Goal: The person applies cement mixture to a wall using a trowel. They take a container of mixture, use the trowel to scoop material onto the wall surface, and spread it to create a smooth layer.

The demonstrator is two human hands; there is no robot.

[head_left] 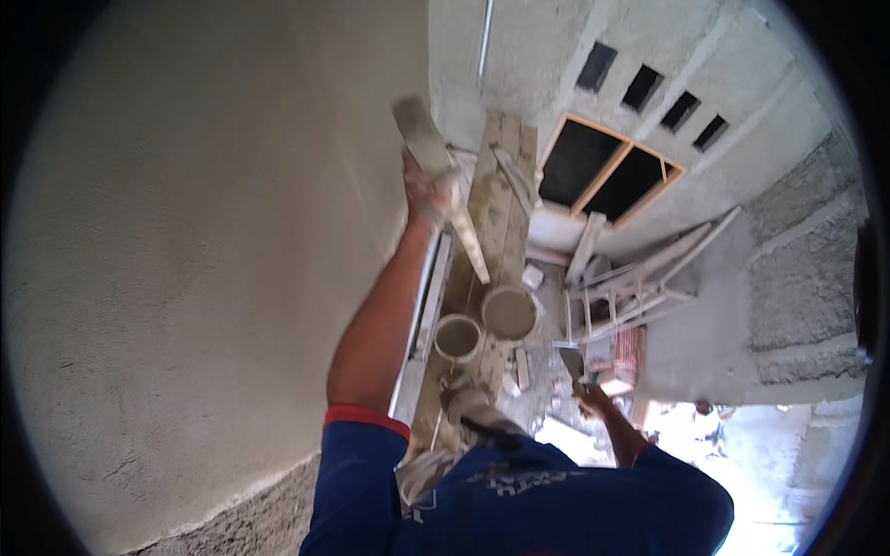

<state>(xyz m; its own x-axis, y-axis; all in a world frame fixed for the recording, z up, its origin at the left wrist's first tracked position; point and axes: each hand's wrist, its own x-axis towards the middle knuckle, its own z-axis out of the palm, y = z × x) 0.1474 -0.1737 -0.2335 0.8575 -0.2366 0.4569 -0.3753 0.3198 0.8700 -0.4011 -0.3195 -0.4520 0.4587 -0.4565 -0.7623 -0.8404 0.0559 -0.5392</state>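
Observation:
Stretched out ahead beside the plastered wall (213,241), my left hand (429,196) is closed around a long flat board (422,136). One broad, grey-smeared end sticks out past the hand; a narrow pale end slants back over the planks. The hand and board are slightly blurred. Lower right, my right hand (593,402) grips a trowel (573,365) by its handle, its blade pointing away from me. Between my arms, two round buckets of grey mortar stand on the planks: a smaller bucket (458,357) and a larger bucket (535,324).
I am up on a narrow scaffold of wooden planks (505,199), with a loose piece of wood (516,176) farther along. Below to the right are a wooden ladder-like frame (640,295) and reddish stacked bricks (629,350). A wood-framed window opening (607,176) is in the far wall.

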